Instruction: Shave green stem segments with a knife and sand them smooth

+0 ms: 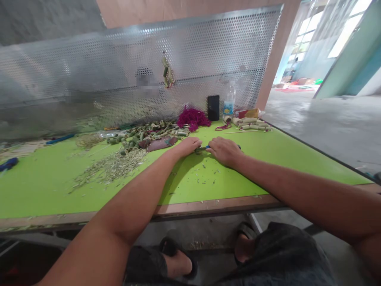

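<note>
Over the green tabletop my left hand [188, 147] is closed on a short green stem piece [199, 150], most of which the fingers hide. My right hand [224, 151] is wrapped round a blue-and-dark handled tool [207, 147], whose far end meets the stem piece; its exact kind is hidden by the fingers. Small shavings [208, 171] lie scattered below both hands. Left of my left hand are a purplish-brown cloth [161, 144] and a heap of cut green stem pieces [133, 142].
A pile of slivers [119, 169] spreads to the left. Along the back stand magenta string [194, 118], a black phone [213, 108] and a plastic bottle [229, 104], with bundled stem pieces [253, 124] at right. A perforated metal screen [190, 51] rises behind.
</note>
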A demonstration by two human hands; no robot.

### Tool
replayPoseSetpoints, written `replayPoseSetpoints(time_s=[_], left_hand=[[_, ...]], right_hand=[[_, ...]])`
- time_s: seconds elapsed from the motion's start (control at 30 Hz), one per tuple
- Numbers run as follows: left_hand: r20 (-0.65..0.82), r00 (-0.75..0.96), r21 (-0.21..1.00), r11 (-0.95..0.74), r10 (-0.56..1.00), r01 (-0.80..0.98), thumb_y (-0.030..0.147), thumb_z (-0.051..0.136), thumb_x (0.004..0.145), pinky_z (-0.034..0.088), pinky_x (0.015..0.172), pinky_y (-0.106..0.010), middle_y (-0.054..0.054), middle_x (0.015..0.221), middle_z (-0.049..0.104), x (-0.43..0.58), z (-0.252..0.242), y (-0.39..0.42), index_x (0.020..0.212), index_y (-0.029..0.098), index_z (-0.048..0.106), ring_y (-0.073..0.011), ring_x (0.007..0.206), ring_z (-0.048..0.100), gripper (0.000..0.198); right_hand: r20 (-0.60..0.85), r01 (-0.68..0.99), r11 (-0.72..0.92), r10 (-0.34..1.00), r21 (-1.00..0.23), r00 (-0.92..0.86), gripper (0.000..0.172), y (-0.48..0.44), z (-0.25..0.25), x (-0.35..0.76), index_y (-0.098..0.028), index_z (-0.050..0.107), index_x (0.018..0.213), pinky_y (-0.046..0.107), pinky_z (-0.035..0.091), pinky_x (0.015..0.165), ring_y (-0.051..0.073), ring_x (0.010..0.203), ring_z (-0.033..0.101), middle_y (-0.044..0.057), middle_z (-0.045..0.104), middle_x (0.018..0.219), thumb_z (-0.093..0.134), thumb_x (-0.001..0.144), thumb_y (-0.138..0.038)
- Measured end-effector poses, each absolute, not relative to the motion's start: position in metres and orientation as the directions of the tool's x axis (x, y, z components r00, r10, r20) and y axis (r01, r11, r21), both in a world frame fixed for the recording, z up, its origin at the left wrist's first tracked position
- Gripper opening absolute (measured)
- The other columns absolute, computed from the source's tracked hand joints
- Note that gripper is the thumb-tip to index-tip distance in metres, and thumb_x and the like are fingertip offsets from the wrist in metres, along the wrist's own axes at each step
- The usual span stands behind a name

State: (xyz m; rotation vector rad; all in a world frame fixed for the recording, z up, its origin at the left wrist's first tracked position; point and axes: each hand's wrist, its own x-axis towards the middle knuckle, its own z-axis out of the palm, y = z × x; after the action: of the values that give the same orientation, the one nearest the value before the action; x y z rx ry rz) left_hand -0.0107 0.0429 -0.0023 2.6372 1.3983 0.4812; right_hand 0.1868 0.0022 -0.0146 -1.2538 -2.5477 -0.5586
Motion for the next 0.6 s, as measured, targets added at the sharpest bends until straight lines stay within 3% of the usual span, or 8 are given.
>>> replayPoseSetpoints(time_s=[0.33,0.6], left_hand=[[0.221,0.533,0.192,-0.573,0.817,0.797,0.032,0.036,0.094,0.04,0.069,-0.03,-0.008,0.079,0.06,-0.009,-0.0018,0.0452,0.076,0.016,0.056,-0.0195,0.074,0.052,0.032],[0.211,0.55,0.197,-0.586,0.808,0.786,0.033,0.036,0.093,0.04,0.068,-0.03,-0.006,0.077,0.059,-0.0098,-0.0015,0.0462,0.075,0.016,0.055,-0.0186,0.071,0.051,0.032]], right_hand=[[0.296,0.748,0.595,0.688,0.295,-0.663,0.035,0.0049,-0.0177,0.1847,-0.016,0.062,0.095,0.032,0.038,0.075,0.023,0.09,0.057,0.01,0.067,0.093,0.037,0.098,-0.04],[0.391,0.81,0.529,0.71,0.253,-0.586,0.034,-0.0039,-0.0114,0.1854,-0.016,0.061,0.095,0.031,0.036,0.068,0.022,0.089,0.054,0.011,0.065,0.093,0.038,0.097,-0.04]])
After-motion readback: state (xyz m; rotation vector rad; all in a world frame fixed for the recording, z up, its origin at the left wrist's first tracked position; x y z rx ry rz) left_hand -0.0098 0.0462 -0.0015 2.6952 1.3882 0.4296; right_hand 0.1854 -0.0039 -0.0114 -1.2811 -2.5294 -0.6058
